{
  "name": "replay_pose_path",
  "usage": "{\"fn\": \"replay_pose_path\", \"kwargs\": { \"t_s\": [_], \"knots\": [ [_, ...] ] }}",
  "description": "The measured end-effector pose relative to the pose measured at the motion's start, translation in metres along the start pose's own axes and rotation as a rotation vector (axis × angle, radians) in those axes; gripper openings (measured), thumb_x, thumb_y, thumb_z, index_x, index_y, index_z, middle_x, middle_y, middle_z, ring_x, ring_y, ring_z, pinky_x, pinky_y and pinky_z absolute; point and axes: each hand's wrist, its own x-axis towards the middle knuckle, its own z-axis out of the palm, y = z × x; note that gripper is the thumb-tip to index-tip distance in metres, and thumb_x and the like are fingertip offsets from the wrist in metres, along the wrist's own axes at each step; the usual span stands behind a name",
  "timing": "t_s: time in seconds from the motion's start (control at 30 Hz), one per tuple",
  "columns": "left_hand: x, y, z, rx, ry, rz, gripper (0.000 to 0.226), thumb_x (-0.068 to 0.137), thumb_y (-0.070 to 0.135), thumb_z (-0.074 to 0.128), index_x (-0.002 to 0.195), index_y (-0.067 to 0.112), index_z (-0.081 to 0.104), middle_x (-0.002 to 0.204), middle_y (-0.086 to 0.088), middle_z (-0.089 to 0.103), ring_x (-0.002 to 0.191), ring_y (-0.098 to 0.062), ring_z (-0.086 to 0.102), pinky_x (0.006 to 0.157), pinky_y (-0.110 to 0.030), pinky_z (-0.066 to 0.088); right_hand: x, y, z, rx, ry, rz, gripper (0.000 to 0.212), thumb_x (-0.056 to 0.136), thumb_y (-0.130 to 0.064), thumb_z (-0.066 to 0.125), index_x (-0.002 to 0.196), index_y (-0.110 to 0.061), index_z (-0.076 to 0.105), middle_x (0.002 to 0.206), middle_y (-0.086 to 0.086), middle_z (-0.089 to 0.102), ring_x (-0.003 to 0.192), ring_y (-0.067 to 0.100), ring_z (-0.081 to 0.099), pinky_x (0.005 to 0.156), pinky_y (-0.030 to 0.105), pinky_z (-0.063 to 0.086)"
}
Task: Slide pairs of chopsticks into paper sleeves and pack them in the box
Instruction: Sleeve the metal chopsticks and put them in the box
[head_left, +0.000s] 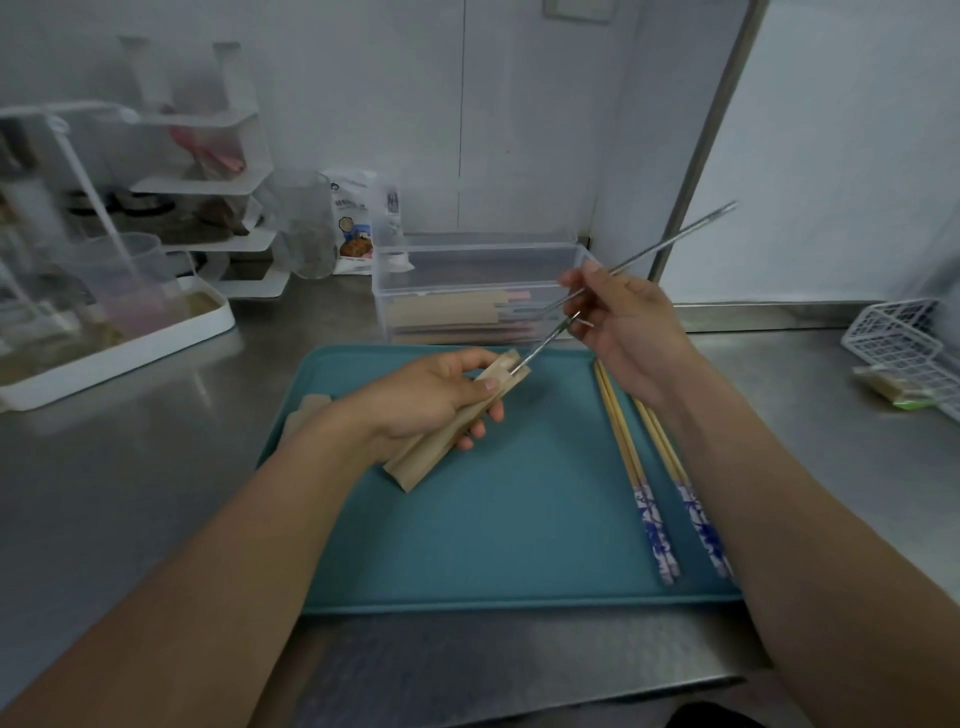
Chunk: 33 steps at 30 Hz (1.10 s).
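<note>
My left hand (431, 400) grips a brown paper sleeve (415, 460) above the teal tray (493, 545), its open mouth pointing up and right. My right hand (628, 332) holds a pair of thin metal chopsticks (675, 236); one tip sits in the sleeve's mouth, the other ends stick out toward the back right. Two pairs of wooden chopsticks with blue-and-white ends (636, 467) lie on the tray's right side, partly under my right forearm. Behind the tray stands a clear plastic box (483, 260) holding several sleeved pairs. Another paper sleeve (306, 410) peeks out behind my left wrist.
A white tray with a measuring cup and a tiered white rack (208, 182) stand at the left on the steel counter (130, 467). A snack bag (353, 223) leans against the wall. A white wire basket (904, 343) sits at the far right.
</note>
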Motion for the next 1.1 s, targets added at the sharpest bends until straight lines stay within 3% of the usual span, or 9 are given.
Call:
{"fn": "replay_pose_path", "kwargs": {
  "t_s": [0.1, 0.23, 0.47, 0.67, 0.73, 0.83, 0.9, 1.0, 1.1],
  "knots": [
    [0.000, -0.001, -0.001, 0.010, -0.009, -0.002, 0.020, 0.104, 0.017, 0.043, 0.116, 0.021, 0.058, 0.075, -0.001, 0.060, 0.058, -0.011, 0.052, 0.053, -0.023, 0.047, 0.002, -0.003, -0.005, -0.014, -0.005, 0.006, 0.015, 0.099, -0.018, 0.059, 0.097, -0.008, 0.070, 0.074, 0.002, 0.062, 0.070, 0.012, 0.061, 0.066, 0.024, 0.046],
    [0.000, -0.001, -0.001, -0.022, -0.029, -0.011, 0.020, 0.104, 0.016, 0.043, 0.112, 0.025, 0.059, 0.074, 0.000, 0.059, 0.058, -0.011, 0.052, 0.053, -0.023, 0.047, 0.000, 0.000, -0.005, -0.227, -0.062, 0.014, 0.007, 0.097, -0.011, 0.062, 0.100, -0.015, 0.067, 0.077, -0.001, 0.064, 0.070, 0.009, 0.062, 0.066, 0.024, 0.046],
    [0.000, -0.002, 0.000, -0.035, -0.056, -0.010, 0.020, 0.104, 0.016, 0.043, 0.115, 0.023, 0.058, 0.074, 0.000, 0.060, 0.058, -0.010, 0.051, 0.051, -0.022, 0.046, -0.007, 0.006, 0.005, -0.242, -0.143, 0.050, 0.016, 0.094, -0.003, 0.063, 0.108, -0.011, 0.065, 0.079, 0.003, 0.063, 0.071, 0.012, 0.062, 0.067, 0.022, 0.049],
    [-0.001, 0.000, 0.002, 0.012, -0.013, 0.027, 0.016, 0.104, 0.016, 0.042, 0.110, 0.014, 0.057, 0.077, -0.002, 0.060, 0.055, -0.009, 0.050, 0.049, -0.020, 0.045, -0.010, 0.014, 0.012, -0.152, -0.195, 0.168, 0.047, 0.082, 0.004, 0.072, 0.125, -0.009, 0.059, 0.084, 0.008, 0.066, 0.080, 0.016, 0.067, 0.073, 0.026, 0.055],
    [0.000, 0.000, 0.001, 0.015, -0.006, 0.041, 0.017, 0.104, 0.015, 0.042, 0.111, 0.016, 0.057, 0.076, -0.002, 0.060, 0.055, -0.009, 0.049, 0.048, -0.020, 0.044, -0.008, 0.011, 0.013, -0.051, -0.147, 0.156, 0.037, 0.087, -0.005, 0.070, 0.121, -0.011, 0.057, 0.089, 0.012, 0.070, 0.079, 0.020, 0.069, 0.071, 0.028, 0.056],
    [0.000, 0.000, 0.000, 0.037, -0.003, 0.048, 0.017, 0.104, 0.017, 0.043, 0.111, 0.021, 0.059, 0.075, -0.001, 0.061, 0.055, -0.009, 0.050, 0.048, -0.020, 0.045, 0.001, 0.004, 0.007, 0.146, 0.069, 0.071, 0.015, 0.100, -0.021, 0.059, 0.111, -0.011, 0.055, 0.088, 0.013, 0.072, 0.070, 0.021, 0.068, 0.069, 0.031, 0.057],
    [0.001, -0.001, 0.000, 0.051, 0.000, 0.042, 0.017, 0.103, 0.018, 0.045, 0.112, 0.024, 0.059, 0.073, 0.002, 0.063, 0.054, -0.008, 0.052, 0.049, -0.020, 0.045, 0.006, -0.001, -0.003, 0.199, 0.214, -0.032, 0.013, 0.102, -0.017, 0.054, 0.114, -0.012, 0.051, 0.087, 0.013, 0.070, 0.069, 0.021, 0.067, 0.071, 0.033, 0.056],
    [0.001, -0.001, 0.000, 0.058, 0.000, 0.032, 0.018, 0.103, 0.019, 0.046, 0.114, 0.024, 0.059, 0.072, 0.003, 0.064, 0.053, -0.007, 0.053, 0.049, -0.020, 0.046, 0.009, -0.005, -0.016, 0.109, 0.356, -0.176, 0.044, 0.097, 0.001, 0.057, 0.132, -0.016, 0.038, 0.088, 0.013, 0.070, 0.072, 0.021, 0.066, 0.075, 0.033, 0.059],
    [0.001, -0.001, 0.000, 0.050, 0.006, 0.033, 0.018, 0.103, 0.018, 0.046, 0.115, 0.020, 0.059, 0.074, 0.001, 0.064, 0.053, -0.007, 0.052, 0.049, -0.020, 0.046, 0.008, -0.003, -0.013, -0.101, 0.330, -0.191, 0.034, 0.095, 0.000, 0.061, 0.128, -0.004, 0.053, 0.091, 0.014, 0.072, 0.075, 0.022, 0.069, 0.077, 0.034, 0.059]
  ]
}}
